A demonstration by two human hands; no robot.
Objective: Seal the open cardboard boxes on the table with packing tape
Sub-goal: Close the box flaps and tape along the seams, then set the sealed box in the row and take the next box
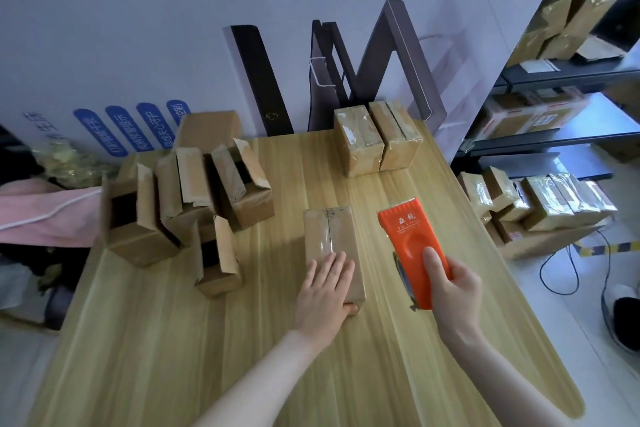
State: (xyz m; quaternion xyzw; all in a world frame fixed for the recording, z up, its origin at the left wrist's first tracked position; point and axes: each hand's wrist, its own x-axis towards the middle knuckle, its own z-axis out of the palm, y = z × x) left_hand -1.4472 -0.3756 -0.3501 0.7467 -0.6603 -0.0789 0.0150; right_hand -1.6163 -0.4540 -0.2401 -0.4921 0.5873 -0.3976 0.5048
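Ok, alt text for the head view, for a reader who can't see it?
The left hand presses flat on a closed box while the right hand grips an orange tape dispenser beside it; open boxes stand left, two taped boxes behind.

Wooden table (173, 340) before white printed board (138, 28), dark shelving (571, 74) at right.
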